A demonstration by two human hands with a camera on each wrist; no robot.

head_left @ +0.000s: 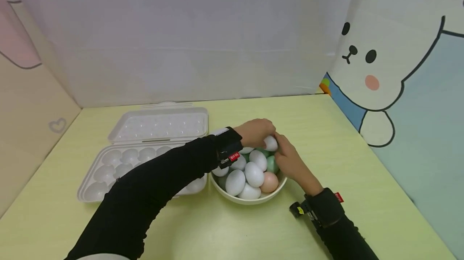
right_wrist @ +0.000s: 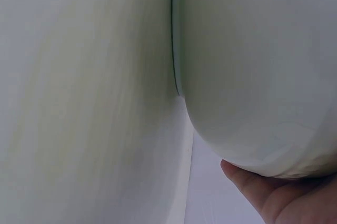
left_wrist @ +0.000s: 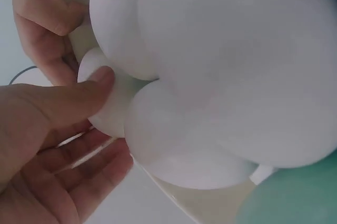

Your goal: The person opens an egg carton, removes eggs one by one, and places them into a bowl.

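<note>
bowl [head_left: 232, 196] of eggs: your left hand [head_left: 255, 131] and right hand [head_left: 292, 163] both pinch one white egg [head_left: 270, 143]; open egg tray [head_left: 108, 171] beside.

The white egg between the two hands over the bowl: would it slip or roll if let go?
The smooth white egg looks matte, so probably not very slippery, though both the left hand and right hand touch it. Its rounded shape would likely roll down the heap in the white round bowl. Whether it is fragile cannot be told.
</note>
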